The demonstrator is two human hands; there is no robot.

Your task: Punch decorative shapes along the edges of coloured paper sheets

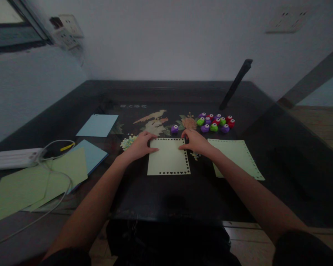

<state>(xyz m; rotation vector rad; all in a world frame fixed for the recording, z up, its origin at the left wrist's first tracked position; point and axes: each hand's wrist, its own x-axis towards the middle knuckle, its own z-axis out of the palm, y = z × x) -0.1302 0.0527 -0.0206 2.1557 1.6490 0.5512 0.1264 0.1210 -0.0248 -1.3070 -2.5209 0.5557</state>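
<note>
A pale green sheet of paper (168, 157) lies in front of me on the dark table. Small punched shapes, hearts and stars among them, run along its top, right and bottom edges. My left hand (143, 144) grips the sheet's far left corner, thumb on top and fingers at the back edge. At the far right corner, my right hand (192, 141) is closed on the paper in a similar way. Just beyond the sheet, between my hands, stands a purple craft punch (174, 129). Farther right is a cluster of purple, green and red craft punches (214, 127).
Another punched green sheet (233, 157) lies beneath my right forearm. To the left are a blue sheet (98, 125), stacked blue and green paper (69, 171), and a white power strip (15, 158) with a cable. A black upright bar (235, 85) rises behind the punches.
</note>
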